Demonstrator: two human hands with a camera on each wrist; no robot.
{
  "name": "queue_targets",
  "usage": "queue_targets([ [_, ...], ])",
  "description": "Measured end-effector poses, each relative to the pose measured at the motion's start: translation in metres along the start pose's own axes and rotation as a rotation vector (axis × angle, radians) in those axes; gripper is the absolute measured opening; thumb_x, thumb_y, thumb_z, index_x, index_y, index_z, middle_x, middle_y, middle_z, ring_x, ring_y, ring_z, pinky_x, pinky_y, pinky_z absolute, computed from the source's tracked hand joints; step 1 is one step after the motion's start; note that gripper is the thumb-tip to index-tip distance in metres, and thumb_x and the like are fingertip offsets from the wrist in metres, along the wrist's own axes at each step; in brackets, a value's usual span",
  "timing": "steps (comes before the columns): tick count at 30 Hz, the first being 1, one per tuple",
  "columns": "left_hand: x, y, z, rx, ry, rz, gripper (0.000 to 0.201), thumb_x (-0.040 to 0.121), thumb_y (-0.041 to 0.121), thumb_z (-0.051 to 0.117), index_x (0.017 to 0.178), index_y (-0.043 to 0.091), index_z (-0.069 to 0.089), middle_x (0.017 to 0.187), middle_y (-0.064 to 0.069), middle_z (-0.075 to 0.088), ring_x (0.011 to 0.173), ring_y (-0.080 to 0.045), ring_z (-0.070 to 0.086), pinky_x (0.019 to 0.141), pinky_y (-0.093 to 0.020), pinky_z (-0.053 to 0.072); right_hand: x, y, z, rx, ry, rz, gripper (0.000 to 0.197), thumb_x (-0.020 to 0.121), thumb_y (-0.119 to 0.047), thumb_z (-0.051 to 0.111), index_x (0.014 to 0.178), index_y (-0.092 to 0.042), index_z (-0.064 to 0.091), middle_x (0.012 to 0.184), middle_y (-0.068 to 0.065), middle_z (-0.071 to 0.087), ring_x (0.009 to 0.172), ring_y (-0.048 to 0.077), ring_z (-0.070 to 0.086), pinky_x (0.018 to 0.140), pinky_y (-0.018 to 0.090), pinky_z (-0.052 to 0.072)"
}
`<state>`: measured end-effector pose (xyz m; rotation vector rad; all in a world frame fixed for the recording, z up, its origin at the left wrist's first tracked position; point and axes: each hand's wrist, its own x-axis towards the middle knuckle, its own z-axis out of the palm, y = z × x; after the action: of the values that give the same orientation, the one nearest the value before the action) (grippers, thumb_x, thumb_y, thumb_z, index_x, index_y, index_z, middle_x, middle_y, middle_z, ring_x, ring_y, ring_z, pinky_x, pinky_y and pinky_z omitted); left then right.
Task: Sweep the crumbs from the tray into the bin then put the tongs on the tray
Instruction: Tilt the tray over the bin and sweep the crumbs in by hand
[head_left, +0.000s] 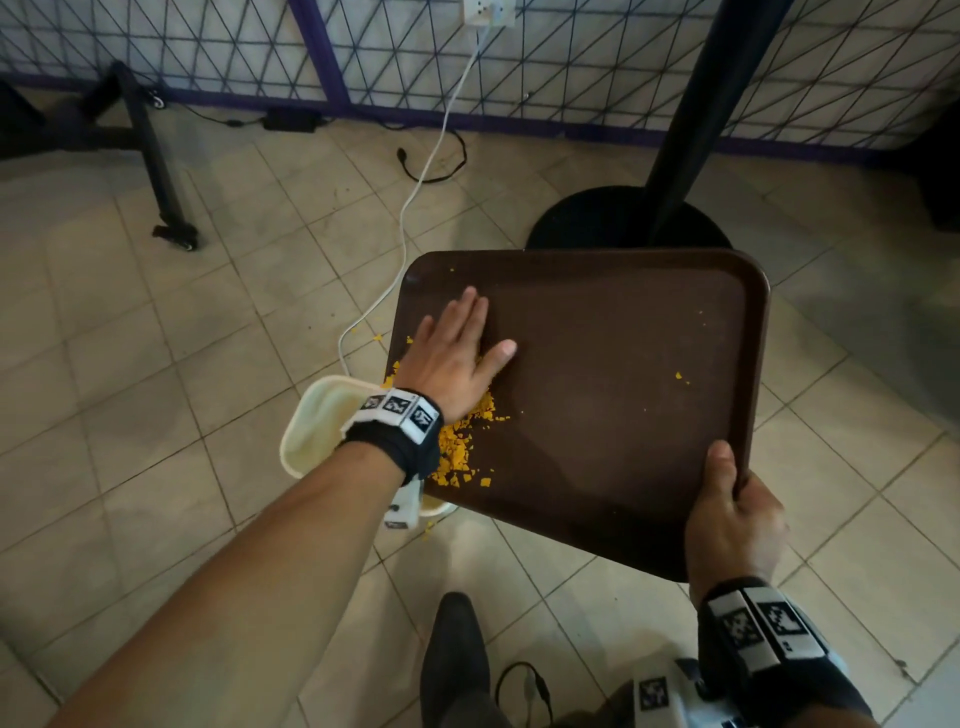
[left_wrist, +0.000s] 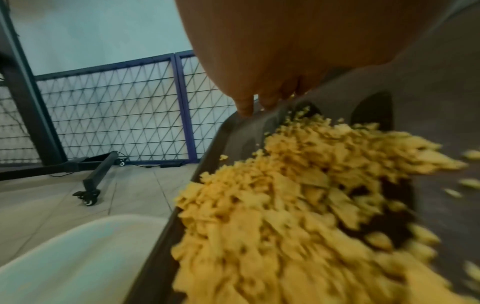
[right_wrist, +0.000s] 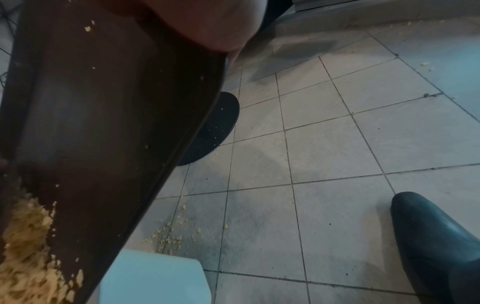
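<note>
Right hand (head_left: 732, 525) grips tilted brown tray (head_left: 613, 364) corner; left hand (head_left: 457, 358) flat, fingers straight, on tray beside yellow crumbs (head_left: 460, 447), above cream bin (head_left: 311, 426).

A black table post (head_left: 711, 119) rises from its round base (head_left: 587, 218) at one o'clock on the tiled floor (head_left: 156, 364). A white cable (head_left: 415, 192) runs to a wall socket (head_left: 488, 11) at twelve; a wheeled stand (head_left: 156, 156) sits at ten, a black shoe (head_left: 457, 660) at six.

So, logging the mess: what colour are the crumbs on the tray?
Yellow-orange crumbs, clearest in the head view.
</note>
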<state>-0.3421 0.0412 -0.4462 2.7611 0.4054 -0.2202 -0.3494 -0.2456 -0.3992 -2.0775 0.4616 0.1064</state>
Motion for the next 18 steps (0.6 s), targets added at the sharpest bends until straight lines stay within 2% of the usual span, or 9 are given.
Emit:
queue_targets([
  [4,-0.032,-0.002,0.033,0.035,-0.060,-0.057,0.081,0.091,0.071,0.002,0.155,0.021,-0.001,0.163,0.001,-0.010,0.150,-0.015,-0.003,0.121,-0.042,0.001,0.000,0.002,0.001,-0.016,-0.013,0.004,0.039,0.097,-0.047,0.040,0.084,-0.014,0.057,0.079,0.010,0.058,0.075,0.028,0.053,0.067,0.031,0.036],
  [7,-0.064,-0.013,0.050,0.042,-0.114,-0.065,0.082,0.091,0.071,0.000,0.155,0.020,0.000,0.163,0.002,-0.009,0.149,-0.014,-0.006,0.121,-0.042,0.000,0.000,0.004,0.000,-0.037,-0.014,0.001,0.042,0.097,-0.048,0.040,0.084,-0.012,0.057,0.080,0.012,0.059,0.076,0.030,0.054,0.067,0.032,0.037],
  [9,-0.069,-0.021,0.047,0.035,-0.101,-0.063,0.080,0.091,0.071,0.000,0.155,0.022,0.004,0.163,0.003,-0.007,0.149,-0.013,-0.005,0.122,-0.042,0.001,0.001,0.004,0.000,-0.037,-0.012,0.002,0.041,0.097,-0.047,0.039,0.084,-0.013,0.056,0.081,0.013,0.059,0.076,0.030,0.054,0.067,0.031,0.036],
  [11,-0.060,-0.029,0.037,0.005,-0.039,-0.098,0.079,0.092,0.071,0.001,0.155,0.023,0.006,0.163,0.005,-0.006,0.149,-0.013,-0.003,0.121,-0.041,0.002,-0.001,0.003,0.000,-0.039,-0.016,0.002,0.039,0.098,-0.045,0.039,0.084,-0.013,0.055,0.080,0.011,0.057,0.074,0.028,0.050,0.062,0.030,0.034],
  [13,-0.041,-0.038,0.026,-0.036,0.008,-0.151,0.081,0.091,0.071,0.001,0.155,0.022,0.007,0.163,0.003,-0.004,0.149,-0.014,-0.001,0.121,-0.042,0.003,-0.001,0.001,0.000,-0.052,-0.011,-0.003,0.037,0.099,-0.042,0.039,0.084,-0.012,0.054,0.075,0.009,0.052,0.072,0.025,0.045,0.053,0.030,0.029],
  [18,-0.007,-0.054,0.020,-0.027,-0.093,-0.186,0.091,0.085,0.077,-0.001,0.155,0.020,0.002,0.164,-0.001,-0.006,0.150,-0.017,-0.001,0.121,-0.046,0.001,0.000,0.002,0.002,-0.058,-0.003,-0.036,0.039,0.099,-0.042,0.041,0.080,-0.011,0.055,0.068,0.003,0.049,0.069,0.025,0.045,0.050,0.025,0.030],
])
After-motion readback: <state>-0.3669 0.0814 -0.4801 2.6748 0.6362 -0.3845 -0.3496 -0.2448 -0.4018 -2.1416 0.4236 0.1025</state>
